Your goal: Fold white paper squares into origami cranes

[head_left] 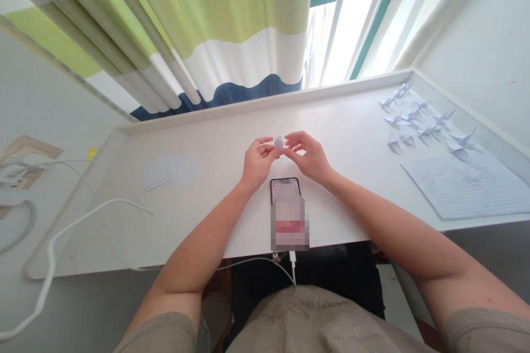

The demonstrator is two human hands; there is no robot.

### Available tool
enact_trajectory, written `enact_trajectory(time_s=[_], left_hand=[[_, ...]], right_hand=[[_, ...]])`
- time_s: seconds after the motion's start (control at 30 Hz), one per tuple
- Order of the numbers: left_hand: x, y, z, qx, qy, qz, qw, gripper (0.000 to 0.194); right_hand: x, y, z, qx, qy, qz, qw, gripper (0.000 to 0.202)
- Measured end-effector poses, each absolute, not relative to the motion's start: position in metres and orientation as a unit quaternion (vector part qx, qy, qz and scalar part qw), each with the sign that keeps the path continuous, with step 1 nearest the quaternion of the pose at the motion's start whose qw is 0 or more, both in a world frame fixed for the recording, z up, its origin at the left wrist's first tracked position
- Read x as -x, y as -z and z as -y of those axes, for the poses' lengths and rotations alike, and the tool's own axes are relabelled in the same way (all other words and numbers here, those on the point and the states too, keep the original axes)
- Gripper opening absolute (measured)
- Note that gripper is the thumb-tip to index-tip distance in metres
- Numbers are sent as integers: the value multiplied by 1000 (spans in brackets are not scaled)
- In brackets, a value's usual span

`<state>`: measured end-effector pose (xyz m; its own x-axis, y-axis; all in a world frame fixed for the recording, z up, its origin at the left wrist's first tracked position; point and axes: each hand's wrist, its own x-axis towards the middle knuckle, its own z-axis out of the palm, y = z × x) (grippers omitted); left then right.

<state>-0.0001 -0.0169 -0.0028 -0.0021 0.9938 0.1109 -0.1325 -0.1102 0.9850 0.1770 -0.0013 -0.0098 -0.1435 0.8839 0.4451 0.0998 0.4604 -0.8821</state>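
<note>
A small piece of folded white paper (279, 142) is held up between my two hands, over the middle of the white desk (223, 127). My left hand (260, 161) pinches its lower left side with thumb and fingers. From the other side my right hand (307, 153) has its thumb and fingertips closed in at the paper's right edge. The fold's exact shape is too small to make out. Just below my hands lies a phone (285, 190) with part of its screen blurred and a white cable plugged into its lower end.
Several folded paper cranes (418, 116) stand at the desk's back right, behind a written sheet (464, 185). Flat white paper squares (157, 172) lie at left, near a loose white cable (103, 204). A raised rim (265, 100) runs along the back, below a curtain (248, 5).
</note>
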Motion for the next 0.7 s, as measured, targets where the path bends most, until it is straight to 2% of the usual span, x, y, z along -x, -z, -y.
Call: enact_trajectory(time_s=[0.1, 0.27, 0.47, 0.7], left_hand=[[0, 1, 17, -503, -557, -436, 496, 50], [1, -4, 20, -503, -552, -447, 492, 54], [2, -7, 22, -488, -551, -446, 509, 53], [4, -12, 20, -419, -547, -404, 602, 41]], right_hand=[[-179, 9, 0, 350, -275, 721, 531, 21], [-180, 9, -1, 311, -232, 757, 525, 21], [-181, 6, 0, 323, -287, 738, 518, 10], [-183, 4, 0, 293, -303, 752, 507, 14]])
